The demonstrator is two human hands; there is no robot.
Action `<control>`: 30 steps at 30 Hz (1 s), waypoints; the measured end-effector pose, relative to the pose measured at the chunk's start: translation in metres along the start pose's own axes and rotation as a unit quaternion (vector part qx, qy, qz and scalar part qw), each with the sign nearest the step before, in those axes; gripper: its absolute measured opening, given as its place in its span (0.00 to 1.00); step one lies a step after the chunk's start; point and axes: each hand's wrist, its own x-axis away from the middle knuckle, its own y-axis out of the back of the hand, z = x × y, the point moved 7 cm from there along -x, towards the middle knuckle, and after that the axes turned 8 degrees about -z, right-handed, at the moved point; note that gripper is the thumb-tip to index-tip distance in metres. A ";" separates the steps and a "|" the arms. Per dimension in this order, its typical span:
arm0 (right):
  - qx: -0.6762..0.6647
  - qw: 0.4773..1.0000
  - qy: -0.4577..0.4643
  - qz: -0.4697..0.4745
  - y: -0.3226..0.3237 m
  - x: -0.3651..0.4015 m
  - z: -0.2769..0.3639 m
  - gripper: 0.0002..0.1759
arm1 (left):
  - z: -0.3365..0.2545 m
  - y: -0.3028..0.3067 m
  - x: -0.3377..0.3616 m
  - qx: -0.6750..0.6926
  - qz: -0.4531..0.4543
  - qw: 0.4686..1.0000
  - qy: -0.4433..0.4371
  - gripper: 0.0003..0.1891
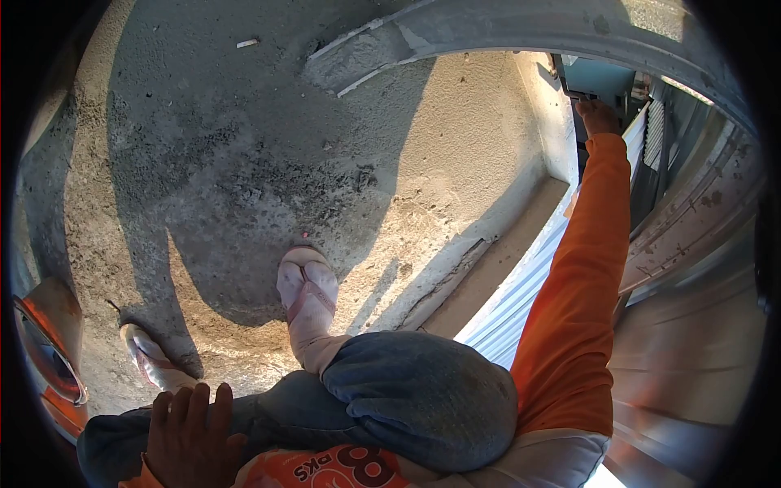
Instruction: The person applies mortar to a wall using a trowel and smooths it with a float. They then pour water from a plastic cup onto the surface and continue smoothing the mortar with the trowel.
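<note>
My left hand (191,435) lies on my thigh in blue jeans (423,390), at the bottom left, with its fingers spread and nothing held. My right arm, in an orange sleeve (578,285), reaches away to the upper right. At its end my right hand (599,118) is bent at a dark edge beside a bluish panel (598,80). Its fingers are small and partly hidden, so what they touch is unclear.
Rough concrete floor (220,171) lies around my sandalled feet (307,285). A curved grey beam (521,28) crosses the top. A low ledge (496,252) and corrugated sheet (508,321) run along the right. An orange object (61,325) stands at the left edge.
</note>
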 end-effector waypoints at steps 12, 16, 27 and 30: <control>0.118 0.982 0.144 -0.004 0.011 0.054 0.069 0.16 | -0.003 0.001 0.000 -0.002 0.009 1.000 -0.011 0.34; 0.105 0.978 0.168 -0.069 0.016 0.076 0.078 0.15 | -0.004 0.000 0.000 -0.014 -0.011 1.000 -0.024 0.34; -0.310 0.944 -0.114 0.015 0.019 0.101 0.013 0.21 | 0.002 -0.001 0.000 -0.007 -0.010 1.000 -0.007 0.33; -0.295 0.943 -0.151 0.045 0.013 0.073 0.010 0.20 | 0.001 0.001 -0.002 -0.031 -0.007 0.999 -0.013 0.34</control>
